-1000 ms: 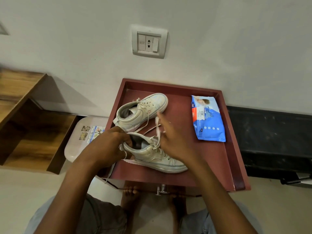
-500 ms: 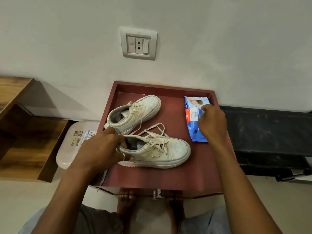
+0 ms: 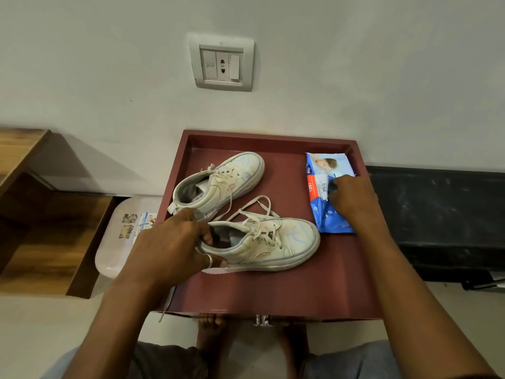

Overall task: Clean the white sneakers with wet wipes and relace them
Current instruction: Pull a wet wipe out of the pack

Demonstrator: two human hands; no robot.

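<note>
Maroon worktop [image 3: 273, 291] holds near sneaker [image 3: 262, 242], far sneaker [image 3: 218, 184] (two), one wipes pack [image 3: 319, 181]; left hand [image 3: 169, 247] grips near sneaker's heel, right hand [image 3: 352, 198] pinches wipes pack

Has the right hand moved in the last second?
Yes. Against the tray, the right hand went rightward, from the near sneaker laces to the wipes pack by the right wall.

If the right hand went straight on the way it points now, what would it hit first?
The right hand lies on the wipes pack. Further up and left it would likely reach the tray's back wall; the far sneaker looks left of that line, though depth is unclear.
</note>
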